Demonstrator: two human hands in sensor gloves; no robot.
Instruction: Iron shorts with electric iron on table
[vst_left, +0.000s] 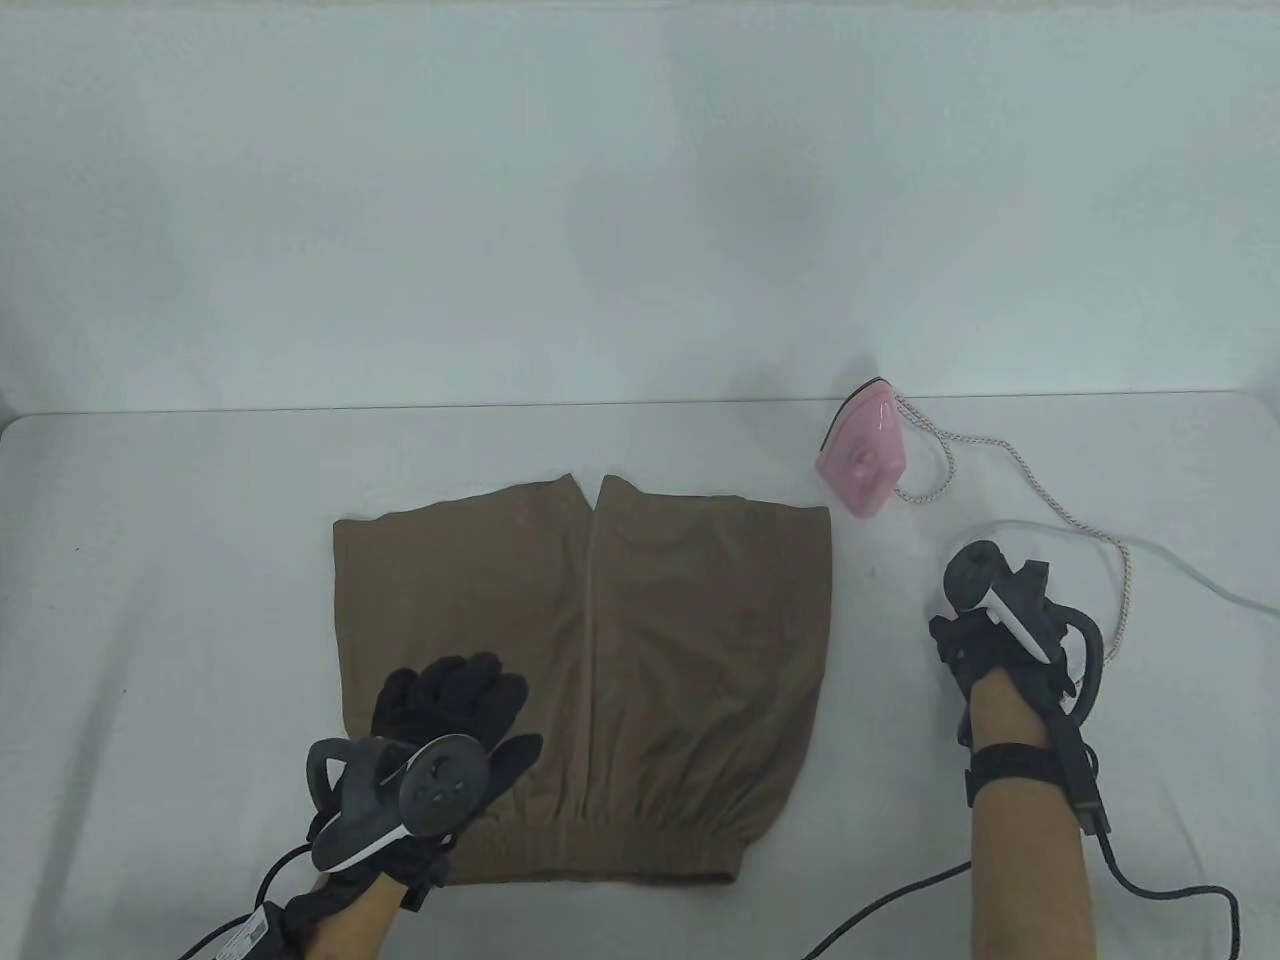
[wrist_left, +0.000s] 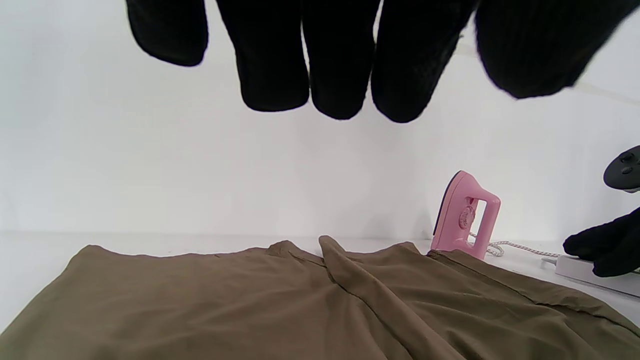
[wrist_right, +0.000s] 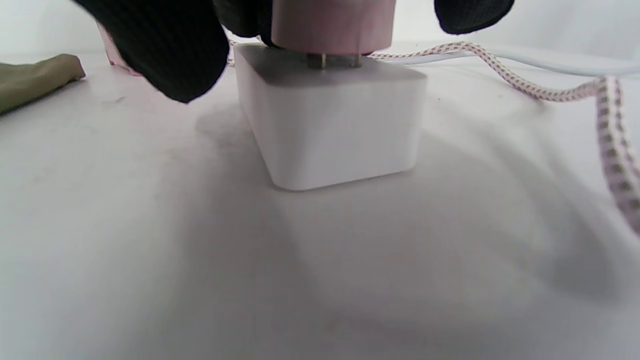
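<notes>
Left hand (vst_left: 450, 705) flat, fingers straight, on brown fabric shorts (vst_left: 640, 640); right hand (wrist_right: 165, 45) apparently pinching pink plug (wrist_right: 332, 25) at white socket block (wrist_right: 330, 125); pink electric iron (vst_left: 865, 455) upright; no readable writing.

I am seeing the white table (vst_left: 150, 560) bearing brown shorts (vst_left: 640, 640) under my left hand (vst_left: 440, 740), pink iron (vst_left: 865, 455) and power strip (wrist_right: 330, 125) beyond.

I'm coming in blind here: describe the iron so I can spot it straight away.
Start from the brown shorts spread flat in the middle of the white table. Just past their far right corner, near the table's back edge, the iron stands upright on its heel, trailing a braided pink-and-white cord. It is the only pink appliance there; the right hand works nearer, at a white power block.
</notes>
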